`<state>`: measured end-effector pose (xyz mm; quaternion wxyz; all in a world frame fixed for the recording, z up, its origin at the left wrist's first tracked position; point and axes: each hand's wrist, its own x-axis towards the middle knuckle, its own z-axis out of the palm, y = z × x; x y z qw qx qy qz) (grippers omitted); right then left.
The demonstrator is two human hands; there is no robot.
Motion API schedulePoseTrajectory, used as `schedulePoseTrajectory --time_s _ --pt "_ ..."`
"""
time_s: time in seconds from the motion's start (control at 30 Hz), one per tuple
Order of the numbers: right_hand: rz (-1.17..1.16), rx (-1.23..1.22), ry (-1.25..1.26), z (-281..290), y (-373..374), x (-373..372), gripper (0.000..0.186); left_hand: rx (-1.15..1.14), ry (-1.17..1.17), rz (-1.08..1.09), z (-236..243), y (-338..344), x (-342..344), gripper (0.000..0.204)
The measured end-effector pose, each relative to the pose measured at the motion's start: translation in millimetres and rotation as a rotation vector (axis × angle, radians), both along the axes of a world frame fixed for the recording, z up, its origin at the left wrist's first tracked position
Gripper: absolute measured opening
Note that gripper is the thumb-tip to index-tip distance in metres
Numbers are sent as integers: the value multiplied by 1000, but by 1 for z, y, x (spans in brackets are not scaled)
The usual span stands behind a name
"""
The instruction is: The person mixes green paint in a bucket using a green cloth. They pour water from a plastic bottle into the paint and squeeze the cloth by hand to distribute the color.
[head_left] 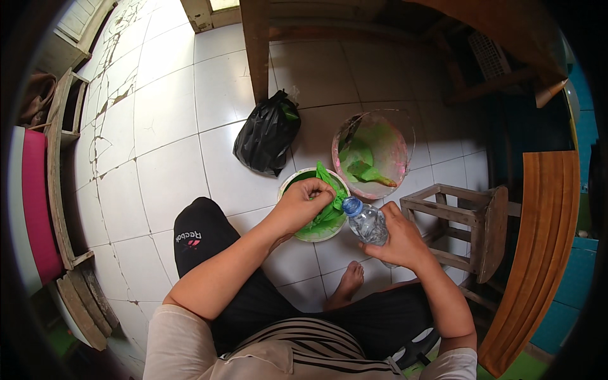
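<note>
The left hand [303, 208] is over a small bucket [315, 240] in the middle of the floor. Its thumb and fingertips are pinched close together on a thin green bag [323, 175]. The green bag stands up at the far right side of the small bucket, partly hidden by the hand.

The right hand [403, 238] is just to the right of the small bucket. Its fingers are curled around a clear bottle [368, 227]. The bottle leans to the left, and its blue cap [352, 206] points at the green bag. I cannot tell if the cap touches the bag.

A big bucket [391, 132] with a pinkish rim is on the far right side of the small one. Inside it are green smears and a green thing with a brown end [373, 176]; I cannot tell what that is.

A shiny black bag [268, 136] sits on the far left side of the small bucket, by a wooden leg [255, 50]. A wooden stool [479, 216] stands to the right. A bare foot [352, 278] rests on the white tiles [170, 174], near the person.
</note>
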<state>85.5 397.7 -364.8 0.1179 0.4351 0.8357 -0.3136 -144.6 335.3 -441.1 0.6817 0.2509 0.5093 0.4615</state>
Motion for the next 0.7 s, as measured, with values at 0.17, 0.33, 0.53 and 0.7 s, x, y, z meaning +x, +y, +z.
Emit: schedulePoseTrajectory --time_s 0.17,0.33,0.53,0.7 --pt "-3 2 -12 2 0 -1 70 -6 -16 -5 0 0 0 13" --pt "-2 3 -17 2 0 -2 70 -2 -14 -11 -2 1 0 13" --pt "1 10 0 2 1 -3 69 10 -5 -11 -2 1 -1 14" --pt "-40 -4 -5 3 1 -5 66 -3 -10 -8 0 3 -2 15"
